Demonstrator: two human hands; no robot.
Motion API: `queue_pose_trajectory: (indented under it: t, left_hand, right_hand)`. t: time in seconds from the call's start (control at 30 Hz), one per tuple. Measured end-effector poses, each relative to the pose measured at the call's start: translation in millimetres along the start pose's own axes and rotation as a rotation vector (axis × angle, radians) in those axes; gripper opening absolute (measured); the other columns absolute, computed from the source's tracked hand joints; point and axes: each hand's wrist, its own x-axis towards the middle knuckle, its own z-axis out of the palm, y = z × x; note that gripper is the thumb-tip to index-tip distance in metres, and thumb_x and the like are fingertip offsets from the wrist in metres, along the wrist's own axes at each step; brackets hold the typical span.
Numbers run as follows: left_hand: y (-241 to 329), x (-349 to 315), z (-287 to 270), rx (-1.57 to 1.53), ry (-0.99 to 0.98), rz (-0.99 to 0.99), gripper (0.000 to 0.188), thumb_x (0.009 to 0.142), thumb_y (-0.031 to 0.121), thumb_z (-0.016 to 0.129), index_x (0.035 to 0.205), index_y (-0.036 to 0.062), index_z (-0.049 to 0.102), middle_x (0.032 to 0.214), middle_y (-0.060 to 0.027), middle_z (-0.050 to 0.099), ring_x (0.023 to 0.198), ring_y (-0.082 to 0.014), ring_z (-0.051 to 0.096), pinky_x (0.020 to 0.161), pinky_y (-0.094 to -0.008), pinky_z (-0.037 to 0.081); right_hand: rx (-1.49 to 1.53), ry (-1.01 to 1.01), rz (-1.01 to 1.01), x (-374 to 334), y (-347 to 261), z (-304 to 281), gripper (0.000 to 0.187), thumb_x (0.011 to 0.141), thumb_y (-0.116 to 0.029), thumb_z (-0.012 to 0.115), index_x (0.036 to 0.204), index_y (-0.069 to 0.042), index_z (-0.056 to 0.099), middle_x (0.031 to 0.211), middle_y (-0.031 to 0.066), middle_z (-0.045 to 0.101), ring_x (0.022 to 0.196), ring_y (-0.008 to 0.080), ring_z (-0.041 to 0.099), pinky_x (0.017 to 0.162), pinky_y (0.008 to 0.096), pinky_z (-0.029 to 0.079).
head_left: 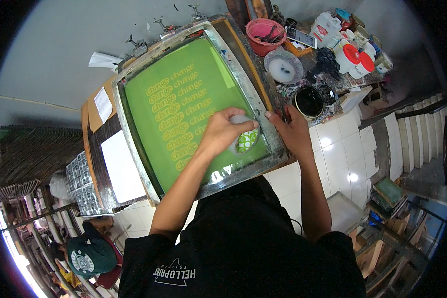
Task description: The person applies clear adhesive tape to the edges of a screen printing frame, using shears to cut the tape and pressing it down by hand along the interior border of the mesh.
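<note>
Clasping a pale, round roll (247, 142) with left hand (222, 131) over flat green mesh (181, 107). Holding right hand (294, 132) by the stained metal frame (139, 144); cannot tell if gripping.

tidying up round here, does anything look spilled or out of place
Yes. Dark smears on the cluttered side table beside the round, black-filled tub look like spilled ink. A white-framed rectangular device lies amid that clutter, seemingly out of place. The green rectangular mesh screen shows no obvious damage.
</note>
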Motion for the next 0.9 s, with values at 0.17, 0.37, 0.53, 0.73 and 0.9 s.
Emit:
queue_pose_trajectory:
  t: [0.17,0.37,0.53,0.73,0.9]
  left_hand:
    - [10,2,6,0.025,-0.008,-0.046,0.065,0.073,0.036,0.087,0.116,-0.0082,0.068,0.093,-0.0171,0.072,0.081,-0.0205,0.069,0.077,-0.0314,0.054]
    - [11,-1,-2,0.189,-0.057,0.01,0.073,0.074,0.04,0.087,0.124,-0.0065,0.064,0.095,-0.0162,0.072,0.085,-0.0197,0.069,0.077,-0.0321,0.054]
    - [4,-40,-83,0.13,-0.281,0.017,0.055,0.084,0.037,0.081,0.123,0.0007,0.065,0.092,-0.0114,0.072,0.08,-0.0158,0.068,0.07,-0.0309,0.052]
    - [-31,-145,-212,0.165,-0.187,0.031,0.032,0.091,0.017,0.069,0.12,0.0034,0.068,0.064,0.0045,0.055,0.056,-0.0043,0.047,0.053,-0.0242,0.036]
    - [-49,-198,-245,0.659,-0.059,-0.089,0.04,0.08,0.015,0.07,0.118,0.0025,0.07,0.077,-0.0142,0.07,0.064,-0.023,0.066,0.067,-0.0354,0.052]
  right_hand:
    - [-0.145,-0.002,-0.02,12,-5,6,0.043,0.086,-0.031,0.081,0.104,0.004,0.065,0.087,0.0079,0.067,0.08,0.0148,0.061,0.073,0.0327,0.049]
    - [-0.141,-0.099,0.042,21,22,11,0.071,0.077,-0.048,0.083,0.114,0.01,0.062,0.106,0.029,0.069,0.101,0.0416,0.068,0.088,0.0454,0.052]
    - [-0.078,-0.136,0.007,26,30,15,0.051,0.083,-0.032,0.083,0.115,0.004,0.067,0.099,0.0104,0.072,0.086,0.015,0.064,0.078,0.0306,0.05]
    - [-0.144,-0.114,-0.044,21,16,18,0.048,0.086,-0.03,0.081,0.115,0.006,0.066,0.097,0.0061,0.071,0.084,0.0138,0.061,0.078,0.0276,0.049]
    - [-0.106,-0.223,0.017,36,39,9,0.04,0.084,-0.031,0.082,0.107,-0.001,0.07,0.103,0.0067,0.072,0.087,0.0118,0.062,0.081,0.0278,0.048]
